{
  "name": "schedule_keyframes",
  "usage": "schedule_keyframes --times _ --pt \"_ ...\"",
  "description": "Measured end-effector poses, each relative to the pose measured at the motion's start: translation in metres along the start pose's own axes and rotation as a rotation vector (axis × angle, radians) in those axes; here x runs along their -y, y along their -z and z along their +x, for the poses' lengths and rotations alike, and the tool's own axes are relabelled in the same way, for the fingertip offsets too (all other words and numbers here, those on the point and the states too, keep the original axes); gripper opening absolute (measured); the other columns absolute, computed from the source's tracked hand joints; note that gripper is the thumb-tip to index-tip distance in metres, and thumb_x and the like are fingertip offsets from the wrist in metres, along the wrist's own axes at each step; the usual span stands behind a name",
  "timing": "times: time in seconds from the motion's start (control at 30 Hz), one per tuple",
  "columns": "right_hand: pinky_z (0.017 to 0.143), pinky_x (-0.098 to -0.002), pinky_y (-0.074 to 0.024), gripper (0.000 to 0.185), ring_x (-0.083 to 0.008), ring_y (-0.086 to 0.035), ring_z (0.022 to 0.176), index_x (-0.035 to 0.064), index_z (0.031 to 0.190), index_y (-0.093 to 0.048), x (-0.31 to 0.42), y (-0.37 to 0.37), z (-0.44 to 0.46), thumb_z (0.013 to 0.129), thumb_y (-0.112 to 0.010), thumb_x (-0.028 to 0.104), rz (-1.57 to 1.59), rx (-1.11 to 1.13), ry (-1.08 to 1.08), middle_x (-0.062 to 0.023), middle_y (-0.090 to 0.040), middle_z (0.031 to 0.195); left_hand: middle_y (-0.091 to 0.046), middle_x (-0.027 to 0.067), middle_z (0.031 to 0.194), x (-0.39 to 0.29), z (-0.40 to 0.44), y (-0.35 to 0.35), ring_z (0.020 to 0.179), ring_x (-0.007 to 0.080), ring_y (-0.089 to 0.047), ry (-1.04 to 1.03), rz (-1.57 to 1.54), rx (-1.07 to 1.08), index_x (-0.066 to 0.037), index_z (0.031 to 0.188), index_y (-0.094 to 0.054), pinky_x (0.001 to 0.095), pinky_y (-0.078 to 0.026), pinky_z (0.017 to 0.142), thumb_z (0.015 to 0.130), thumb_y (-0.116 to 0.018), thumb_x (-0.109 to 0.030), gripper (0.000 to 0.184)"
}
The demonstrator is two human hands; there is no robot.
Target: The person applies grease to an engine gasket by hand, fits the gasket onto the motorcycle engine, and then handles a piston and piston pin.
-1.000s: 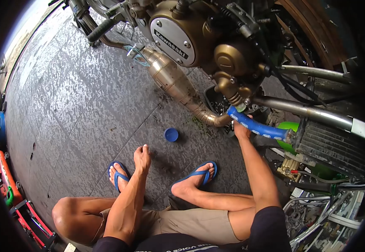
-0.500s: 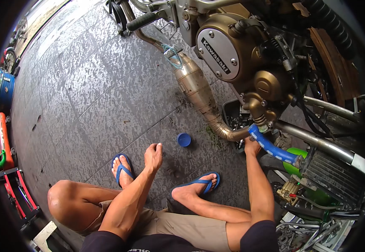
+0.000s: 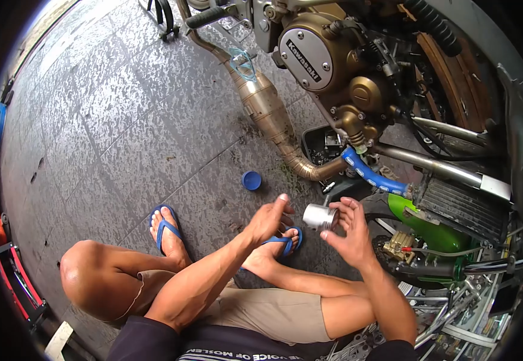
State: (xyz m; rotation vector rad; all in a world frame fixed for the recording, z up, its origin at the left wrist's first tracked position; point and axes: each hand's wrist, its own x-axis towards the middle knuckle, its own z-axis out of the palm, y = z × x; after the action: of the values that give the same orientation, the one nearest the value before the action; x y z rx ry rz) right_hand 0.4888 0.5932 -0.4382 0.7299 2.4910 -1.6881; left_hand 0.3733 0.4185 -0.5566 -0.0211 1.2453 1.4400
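Observation:
A silver piston (image 3: pixel 320 216) with grooves round one end lies on its side between the fingers and thumb of my right hand (image 3: pixel 351 233). The fingers curl around its grooved end. To the left of it, my left hand (image 3: pixel 269 221) is raised with the thumb up and apart from the half-bent fingers. It does not touch the piston, and nothing shows in it. On the floor beyond my hands lies a round blue cap (image 3: pixel 251 180). A blue hose (image 3: pixel 374 173) joins the motorcycle engine (image 3: pixel 333 66) to the radiator (image 3: pixel 463 207).
An exhaust pipe (image 3: pixel 264 111) runs down the engine's left side. Behind its lower bend sits a dark tray (image 3: pixel 314 143) with small metal parts. A green part (image 3: pixel 436 231) and tangled metal pieces (image 3: pixel 454 313) lie at right. A red-and-black rack (image 3: pixel 16 283) stands far left.
My right hand has come back from under the blue hose near the tray and now holds the piston. My left hand has moved right, towards it. The view has shifted slightly.

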Motion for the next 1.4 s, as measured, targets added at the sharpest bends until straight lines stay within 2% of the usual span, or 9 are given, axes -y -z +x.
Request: schedule_keyframes --times 0.13,0.23,0.4,0.47,0.57,1.0,1.2,1.27,1.4 --pt "0.105 -0.0423 -0.043 0.089 -0.0302 -0.053 0.125 0.0027 0.144 -0.026 0.038 -0.017 -0.013 0.071 -0.077 -0.001 -0.154 0.107 0.24 -0.0188 -0.053 0.132 -0.066 0.0132 0.087 -0.03 -0.032 -0.022 0.072 0.0234 -0.064 0.109 -0.343 0.243 0.002 0.117 -0.06 0.0358 -0.055 0.063 0.097 -0.028 -0.067 0.078" --pt "0.107 -0.04 -0.0412 0.093 -0.0323 -0.055 0.124 0.002 0.147 -0.023 0.052 -0.022 -0.011 0.07 -0.076 -0.001 -0.315 0.206 0.458 -0.0198 -0.054 0.133 -0.066 0.0108 0.086 -0.049 -0.049 -0.02 0.069 0.0203 -0.063 0.104 -0.434 0.23 0.0 0.113 -0.062 0.0331 -0.054 0.06 0.099 -0.032 -0.064 0.072" --pt "0.108 -0.042 -0.041 0.089 -0.0327 -0.053 0.126 0.0003 0.147 -0.027 0.066 -0.02 -0.008 0.073 -0.076 0.002 -0.156 0.152 0.44 -0.0203 -0.05 0.137 -0.066 0.0047 0.083 -0.048 -0.051 -0.017 0.07 0.0122 -0.061 -0.239 -0.303 0.228 -0.001 0.106 -0.065 0.0294 -0.052 0.06 0.103 -0.036 -0.054 0.06" --pt "0.106 -0.0436 -0.0424 0.081 -0.0325 -0.053 0.126 -0.0012 0.146 -0.03 0.07 -0.018 -0.008 0.078 -0.075 0.006 -0.016 0.13 0.297 -0.0207 -0.048 0.138 -0.067 0.0081 0.103 -0.05 -0.056 -0.016 0.09 0.0128 -0.062 -0.287 -0.22 0.197 0.002 0.12 -0.061 0.0285 -0.051 0.082 0.104 -0.036 -0.048 0.058" --pt "0.102 -0.0427 -0.0463 0.075 -0.0312 -0.054 0.123 -0.0029 0.143 -0.034 0.069 -0.016 -0.01 0.082 -0.074 0.011 0.087 0.136 0.224 -0.021 -0.05 0.136 -0.067 0.0091 0.109 -0.053 -0.063 -0.02 0.095 0.0126 -0.062 -0.374 -0.177 0.158 0.003 0.124 -0.059 0.0277 -0.049 0.086 0.105 -0.036 -0.046 0.057" --pt "0.088 -0.0374 -0.0538 0.064 -0.0283 -0.064 0.104 -0.0046 0.139 -0.038 0.08 -0.03 -0.012 0.087 -0.067 0.019 -0.108 -0.06 0.299 -0.023 -0.059 0.121 -0.066 0.0106 0.111 -0.055 -0.079 -0.041 0.099 0.0139 -0.061 -0.436 -0.153 0.036 0.005 0.126 -0.056 0.0291 -0.048 0.091 0.106 -0.036 -0.038 0.052" --pt "0.084 -0.0362 -0.0551 0.066 -0.0285 -0.066 0.1 -0.0029 0.138 -0.039 0.08 -0.036 -0.013 0.086 -0.071 0.023 -0.167 -0.137 0.27 -0.0205 -0.061 0.115 -0.064 0.0059 0.093 -0.046 -0.082 -0.053 0.087 0.0109 -0.056 -0.545 -0.102 -0.111 0.002 0.123 -0.059 0.0276 -0.047 0.076 0.105 -0.04 -0.041 0.05" --pt "0.084 -0.0352 -0.0552 0.074 -0.0283 -0.066 0.101 -0.0025 0.139 -0.038 0.082 -0.036 -0.013 0.082 -0.076 0.025 -0.173 -0.124 0.31 -0.0208 -0.06 0.118 -0.065 0.0093 0.107 -0.052 -0.088 -0.052 0.091 0.0121 -0.06 -0.535 -0.076 -0.081 0.006 0.129 -0.053 0.0258 -0.05 0.08 0.106 -0.037 -0.035 0.049" --pt "0.088 -0.0368 -0.0537 0.08 -0.0284 -0.063 0.106 -0.0023 0.14 -0.038 0.092 -0.031 -0.018 0.078 -0.081 0.024 -0.184 -0.067 0.346 -0.0211 -0.057 0.123 -0.065 0.0118 0.11 -0.046 -0.082 -0.05 0.095 0.0158 -0.064 -0.515 -0.206 -0.045 0.005 0.128 -0.054 0.0296 -0.053 0.084 0.106 -0.038 -0.033 0.047"
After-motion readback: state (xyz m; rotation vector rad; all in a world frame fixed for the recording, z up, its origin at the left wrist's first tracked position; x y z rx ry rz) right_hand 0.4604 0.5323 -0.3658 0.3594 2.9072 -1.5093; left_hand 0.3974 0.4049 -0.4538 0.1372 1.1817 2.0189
